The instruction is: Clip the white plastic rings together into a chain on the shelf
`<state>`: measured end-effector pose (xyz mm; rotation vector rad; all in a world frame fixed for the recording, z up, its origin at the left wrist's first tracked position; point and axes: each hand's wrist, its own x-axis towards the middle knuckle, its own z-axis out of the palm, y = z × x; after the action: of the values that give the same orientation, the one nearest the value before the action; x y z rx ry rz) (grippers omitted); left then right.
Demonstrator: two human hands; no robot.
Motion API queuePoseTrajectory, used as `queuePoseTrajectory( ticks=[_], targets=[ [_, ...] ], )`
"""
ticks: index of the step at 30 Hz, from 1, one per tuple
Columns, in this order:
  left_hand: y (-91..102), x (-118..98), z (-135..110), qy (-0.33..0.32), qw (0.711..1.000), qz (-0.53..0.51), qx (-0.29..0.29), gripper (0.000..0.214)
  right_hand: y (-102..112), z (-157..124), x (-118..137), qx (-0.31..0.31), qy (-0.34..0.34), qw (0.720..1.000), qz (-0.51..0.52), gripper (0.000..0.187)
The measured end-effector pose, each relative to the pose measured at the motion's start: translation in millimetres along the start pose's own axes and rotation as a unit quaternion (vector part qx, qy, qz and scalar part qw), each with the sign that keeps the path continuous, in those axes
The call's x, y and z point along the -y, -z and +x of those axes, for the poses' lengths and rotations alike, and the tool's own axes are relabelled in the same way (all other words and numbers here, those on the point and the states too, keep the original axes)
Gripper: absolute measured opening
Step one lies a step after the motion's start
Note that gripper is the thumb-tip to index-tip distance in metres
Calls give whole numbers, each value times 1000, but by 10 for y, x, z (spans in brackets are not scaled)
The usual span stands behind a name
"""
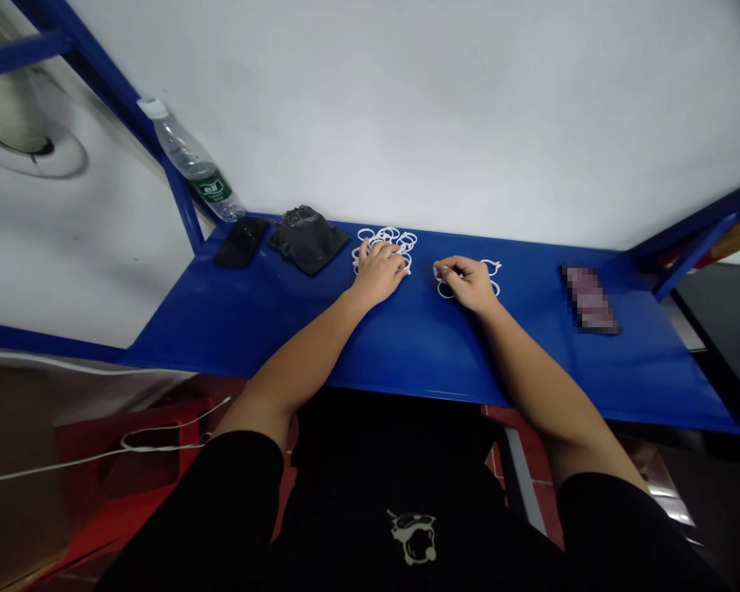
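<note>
My left hand [379, 273] rests palm down, fingers apart, over a heap of thin white rings [390, 234] on the blue tabletop [284, 333]. Some of these rings are hidden under its fingers. To the right, my right hand [470, 284] is closed in a pinch on a white ring [437, 270], whose edge shows at the fingertips. Around and partly beneath that hand lie a few more white rings [445, 290], one with a small tab [497, 265] sticking out.
A black drawstring pouch [308, 240] and a dark phone [241, 242] lie left of the heap. Behind them a clear plastic bottle [191, 160] leans by the blue frame. A blurred-out flat object [590, 298] lies at right. Below left stands a red stool [141, 444] with a white cable [86, 466].
</note>
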<state>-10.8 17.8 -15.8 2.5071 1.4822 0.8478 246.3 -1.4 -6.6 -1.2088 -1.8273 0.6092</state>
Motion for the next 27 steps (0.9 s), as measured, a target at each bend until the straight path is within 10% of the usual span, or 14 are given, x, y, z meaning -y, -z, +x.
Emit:
queuePoseTrajectory(
  ticks=[27],
  targets=[
    [28, -55, 3, 5, 996, -71, -61, 6, 31, 33, -10, -27, 102, 992, -63, 28]
  ],
)
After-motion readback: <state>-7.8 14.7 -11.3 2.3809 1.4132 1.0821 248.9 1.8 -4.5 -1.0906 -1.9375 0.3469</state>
